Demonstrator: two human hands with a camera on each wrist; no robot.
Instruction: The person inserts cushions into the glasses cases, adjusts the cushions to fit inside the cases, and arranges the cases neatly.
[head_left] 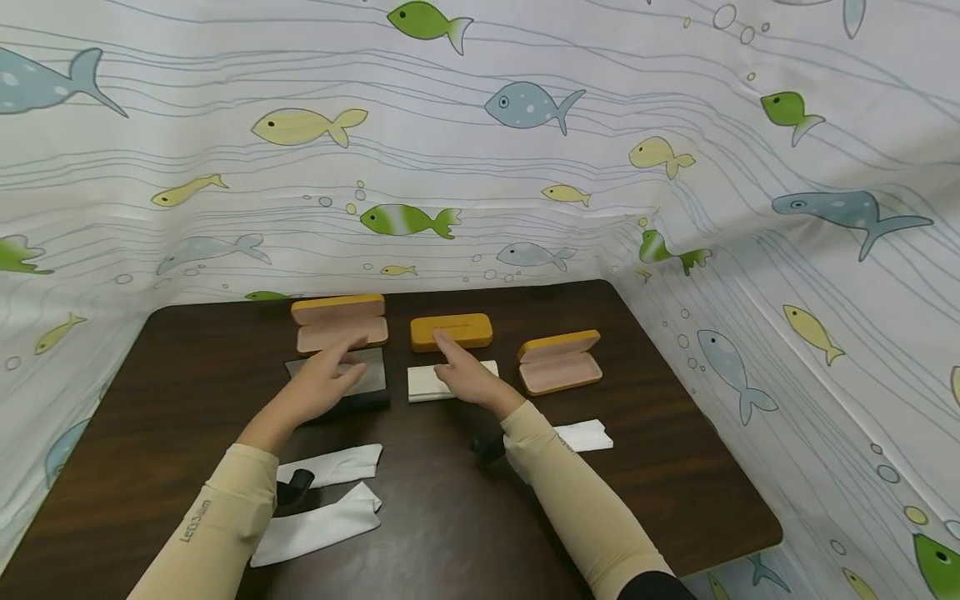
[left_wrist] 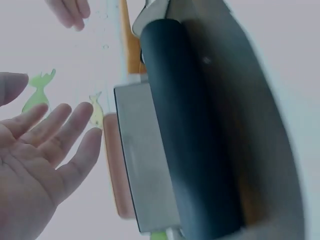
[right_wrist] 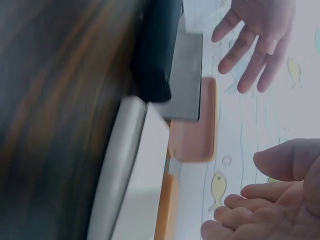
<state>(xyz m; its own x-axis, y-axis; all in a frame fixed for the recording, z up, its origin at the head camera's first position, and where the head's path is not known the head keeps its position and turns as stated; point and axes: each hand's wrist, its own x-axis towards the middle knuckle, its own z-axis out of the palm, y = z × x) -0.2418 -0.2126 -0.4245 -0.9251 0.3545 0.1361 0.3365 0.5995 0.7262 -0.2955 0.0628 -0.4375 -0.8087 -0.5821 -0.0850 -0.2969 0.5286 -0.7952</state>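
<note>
My left hand [head_left: 324, 385], fingers spread and loosely bent, hovers over a flat grey panel [head_left: 372, 367] with a thick rounded black front edge [left_wrist: 185, 125]. To its right, my right hand [head_left: 467, 377] reaches over a white oblong item [head_left: 423, 383] with a rounded front edge. Its fingertips overlap a closed orange-yellow glasses case [head_left: 468, 331] in the head view. Both wrist views show the palms with nothing in them. Behind the grey panel, an orange glasses case [head_left: 337, 310] stands with its lid raised, pink inside. A similar opened case [head_left: 562, 371] lies to the right.
Two white cloth strips [head_left: 318, 529] lie at the front left, beside a small black object [head_left: 295, 486]. Another white strip [head_left: 585, 435] pokes out past the right forearm. The dark wooden table [head_left: 450, 517] meets a fish-patterned curtain [head_left: 450, 167] at the back and right.
</note>
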